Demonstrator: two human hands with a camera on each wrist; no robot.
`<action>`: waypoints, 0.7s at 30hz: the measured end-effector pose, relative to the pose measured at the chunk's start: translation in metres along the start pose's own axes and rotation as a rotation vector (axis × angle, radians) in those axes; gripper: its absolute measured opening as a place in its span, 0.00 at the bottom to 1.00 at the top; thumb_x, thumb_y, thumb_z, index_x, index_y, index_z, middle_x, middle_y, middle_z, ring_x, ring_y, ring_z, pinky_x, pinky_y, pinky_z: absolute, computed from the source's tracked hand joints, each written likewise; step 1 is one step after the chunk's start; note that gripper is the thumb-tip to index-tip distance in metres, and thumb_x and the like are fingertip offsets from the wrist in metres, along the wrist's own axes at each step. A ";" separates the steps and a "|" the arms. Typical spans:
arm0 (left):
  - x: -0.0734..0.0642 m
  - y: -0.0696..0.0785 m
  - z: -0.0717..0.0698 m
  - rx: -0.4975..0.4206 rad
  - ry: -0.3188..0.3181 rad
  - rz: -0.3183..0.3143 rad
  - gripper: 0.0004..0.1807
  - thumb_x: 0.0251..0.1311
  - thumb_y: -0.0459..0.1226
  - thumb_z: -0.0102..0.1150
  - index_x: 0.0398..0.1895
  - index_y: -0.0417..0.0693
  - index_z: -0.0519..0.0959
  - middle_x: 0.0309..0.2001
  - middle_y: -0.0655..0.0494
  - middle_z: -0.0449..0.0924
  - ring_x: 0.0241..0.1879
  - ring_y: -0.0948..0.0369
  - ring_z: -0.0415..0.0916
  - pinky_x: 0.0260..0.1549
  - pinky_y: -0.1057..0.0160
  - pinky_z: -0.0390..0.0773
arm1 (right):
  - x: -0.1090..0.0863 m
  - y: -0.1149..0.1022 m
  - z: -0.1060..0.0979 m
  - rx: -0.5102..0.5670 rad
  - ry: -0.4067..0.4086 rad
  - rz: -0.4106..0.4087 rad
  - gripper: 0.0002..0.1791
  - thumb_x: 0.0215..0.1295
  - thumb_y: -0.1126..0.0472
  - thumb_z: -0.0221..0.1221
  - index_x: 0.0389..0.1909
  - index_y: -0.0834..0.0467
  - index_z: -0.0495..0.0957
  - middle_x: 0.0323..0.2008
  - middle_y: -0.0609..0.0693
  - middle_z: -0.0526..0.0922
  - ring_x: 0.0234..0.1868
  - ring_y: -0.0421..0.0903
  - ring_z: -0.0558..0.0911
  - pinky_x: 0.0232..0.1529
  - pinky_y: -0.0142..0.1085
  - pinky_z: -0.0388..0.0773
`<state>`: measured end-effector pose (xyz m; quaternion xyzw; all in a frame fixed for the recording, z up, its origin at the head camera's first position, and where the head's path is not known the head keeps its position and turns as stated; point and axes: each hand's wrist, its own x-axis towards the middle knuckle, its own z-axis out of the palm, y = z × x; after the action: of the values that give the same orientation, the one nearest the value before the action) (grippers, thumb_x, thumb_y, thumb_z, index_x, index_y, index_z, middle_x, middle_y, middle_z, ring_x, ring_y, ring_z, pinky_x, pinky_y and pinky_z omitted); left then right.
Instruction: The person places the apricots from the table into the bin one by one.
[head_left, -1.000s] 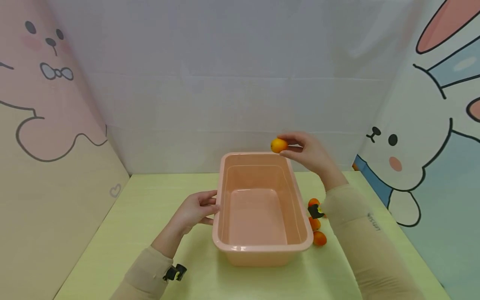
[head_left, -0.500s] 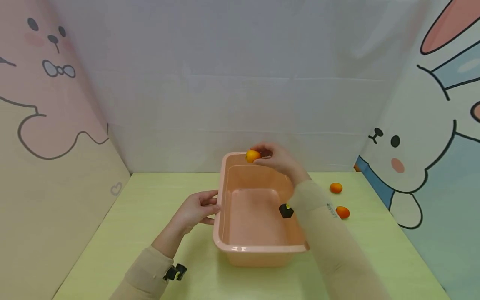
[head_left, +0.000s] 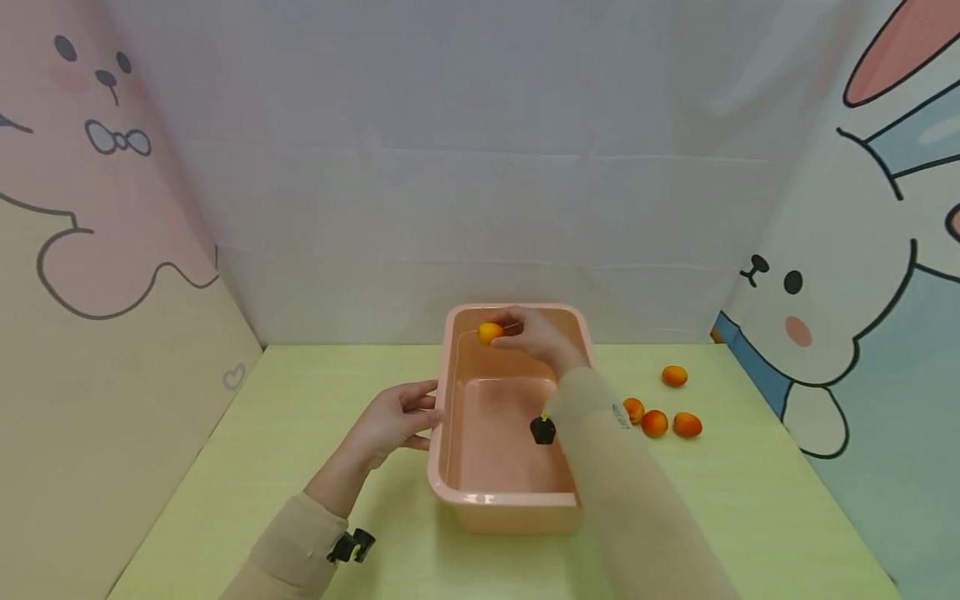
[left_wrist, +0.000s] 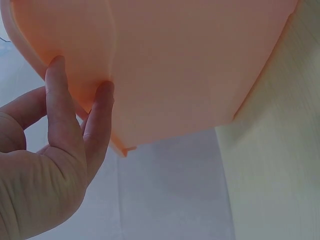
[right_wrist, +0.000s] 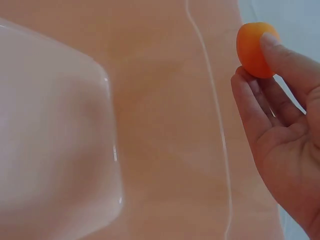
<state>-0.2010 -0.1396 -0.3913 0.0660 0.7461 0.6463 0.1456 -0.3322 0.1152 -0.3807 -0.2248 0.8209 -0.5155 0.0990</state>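
A pink plastic basin (head_left: 491, 433) stands on the table, its inside visible down to a bare floor. My left hand (head_left: 397, 421) holds its left rim; in the left wrist view two fingers (left_wrist: 102, 105) lie against the outer wall under the lip. Over the far end of the basin, my right hand (head_left: 528, 337) pinches a small, smooth, oval orange fruit (head_left: 491, 333), resembling a kumquat. Seen from the right wrist, the thumb presses on the fruit (right_wrist: 252, 47) from one side and the fingertips support it from below. My right forearm covers part of the basin's right side.
Several similar orange fruits (head_left: 654, 423) lie on the pale green table (head_left: 360, 508) right of the basin, one of them (head_left: 674, 376) farther back. A white wall (head_left: 337, 208) rises behind the table. Printed cartoon panels stand at both sides.
My right hand has carried the fruit leftward and down, from beyond the basin's far right corner to over its far end. The left hand stays at the rim.
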 end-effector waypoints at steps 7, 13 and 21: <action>0.001 -0.001 0.000 -0.007 0.006 -0.008 0.33 0.65 0.28 0.60 0.71 0.30 0.62 0.54 0.35 0.76 0.41 0.49 0.84 0.34 0.52 0.86 | 0.004 0.010 0.006 -0.017 -0.057 0.007 0.19 0.63 0.71 0.64 0.56 0.68 0.77 0.53 0.60 0.79 0.53 0.58 0.77 0.57 0.41 0.78; 0.000 0.000 -0.001 -0.007 -0.004 -0.007 0.35 0.65 0.29 0.61 0.73 0.31 0.60 0.56 0.34 0.75 0.44 0.48 0.83 0.34 0.51 0.86 | 0.004 0.016 0.012 0.018 -0.098 0.075 0.21 0.63 0.72 0.64 0.57 0.67 0.78 0.54 0.60 0.79 0.54 0.57 0.77 0.57 0.40 0.78; 0.001 0.000 -0.002 -0.022 -0.005 -0.009 0.35 0.65 0.29 0.61 0.73 0.33 0.60 0.56 0.34 0.75 0.45 0.48 0.83 0.34 0.51 0.86 | 0.005 0.030 0.025 0.012 -0.081 0.144 0.18 0.61 0.70 0.66 0.53 0.63 0.81 0.51 0.55 0.81 0.51 0.52 0.78 0.56 0.39 0.78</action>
<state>-0.2022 -0.1416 -0.3914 0.0627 0.7389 0.6537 0.1509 -0.3349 0.1044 -0.4183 -0.1855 0.8272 -0.5024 0.1702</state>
